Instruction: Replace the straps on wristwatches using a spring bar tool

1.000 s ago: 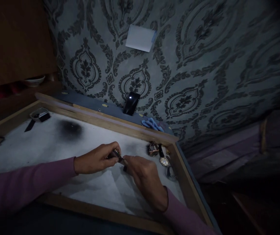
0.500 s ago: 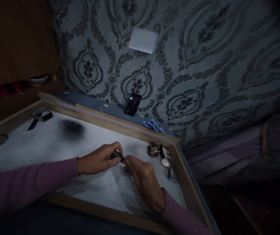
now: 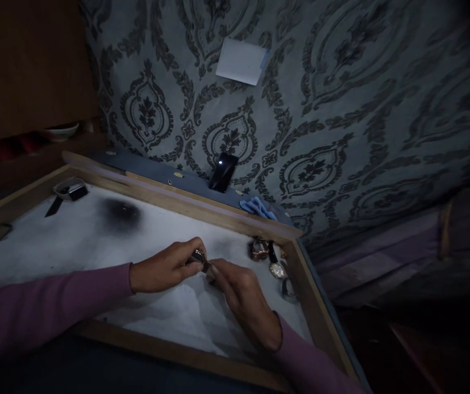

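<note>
My left hand (image 3: 169, 266) is closed on a wristwatch (image 3: 198, 256) whose case shows between thumb and forefinger, over the middle of a wooden-rimmed tray (image 3: 202, 214). My right hand (image 3: 243, 295) pinches the watch's strap just to the right of the case. Most of the strap is hidden by my fingers. At the tray's right side lie several other watches: a brown one (image 3: 258, 249), a gold-faced one (image 3: 277, 270) and a dark one (image 3: 288, 290).
In the tray's far left corner sits a watch with a dark square face (image 3: 77, 191). Behind the far rim, a black phone (image 3: 223, 173) leans against the wall beside a crumpled blue cloth (image 3: 257, 208). A white paper (image 3: 242, 61) is on the patterned wall.
Both hands keep their hold on the watch in nearly the same place. My right fingers have shifted slightly on the strap, and a little more of it shows.
</note>
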Motion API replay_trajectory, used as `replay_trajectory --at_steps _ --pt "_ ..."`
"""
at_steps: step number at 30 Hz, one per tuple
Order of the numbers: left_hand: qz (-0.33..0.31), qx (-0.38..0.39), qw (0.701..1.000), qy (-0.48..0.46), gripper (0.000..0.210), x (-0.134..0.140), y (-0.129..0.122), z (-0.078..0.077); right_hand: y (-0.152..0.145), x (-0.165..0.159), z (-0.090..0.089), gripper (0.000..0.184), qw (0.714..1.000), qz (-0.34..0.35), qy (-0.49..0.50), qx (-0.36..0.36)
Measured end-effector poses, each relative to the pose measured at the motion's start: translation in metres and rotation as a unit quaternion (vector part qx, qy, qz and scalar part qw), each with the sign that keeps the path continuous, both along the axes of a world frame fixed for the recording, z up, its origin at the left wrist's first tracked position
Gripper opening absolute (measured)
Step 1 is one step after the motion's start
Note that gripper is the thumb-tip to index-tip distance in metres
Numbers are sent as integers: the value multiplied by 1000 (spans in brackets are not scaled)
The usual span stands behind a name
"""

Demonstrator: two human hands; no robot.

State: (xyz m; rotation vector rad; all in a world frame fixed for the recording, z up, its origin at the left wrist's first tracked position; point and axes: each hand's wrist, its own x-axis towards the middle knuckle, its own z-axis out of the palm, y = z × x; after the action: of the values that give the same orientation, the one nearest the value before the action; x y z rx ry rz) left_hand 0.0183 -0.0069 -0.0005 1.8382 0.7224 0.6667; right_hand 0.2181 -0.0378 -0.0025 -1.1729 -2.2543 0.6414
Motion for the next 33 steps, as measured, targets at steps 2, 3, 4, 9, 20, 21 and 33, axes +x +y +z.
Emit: replay_trajectory --at_steps 2,3,4,9,20,21,33 --pt "-2 3 1000 5 6 0 0 1 0 1 -1 32 1000 0 4 -19" --pt "-2 4 1000 7 5 0 -1 1 0 1 -2 32 1000 -1 6 -25" --pt "-4 5 1000 8 5 0 -1 1 0 1 -3 31 1000 -3 5 -27" --pt "-7 12 1000 8 4 0 -2 0 -1 1 -8 32 999 -6 -28 26" --pt "-48 -156 986 -24 17 -2 -2 -1 -2 5 -18 26 989 33 -68 127" --pt "-53 -186 981 -31 20 -2 -1 -2 -2 6 -18 26 988 38 -70 134" --pt "-43 -134 990 -22 19 -1 1 1 1 1 -13 29 999 14 35 13"
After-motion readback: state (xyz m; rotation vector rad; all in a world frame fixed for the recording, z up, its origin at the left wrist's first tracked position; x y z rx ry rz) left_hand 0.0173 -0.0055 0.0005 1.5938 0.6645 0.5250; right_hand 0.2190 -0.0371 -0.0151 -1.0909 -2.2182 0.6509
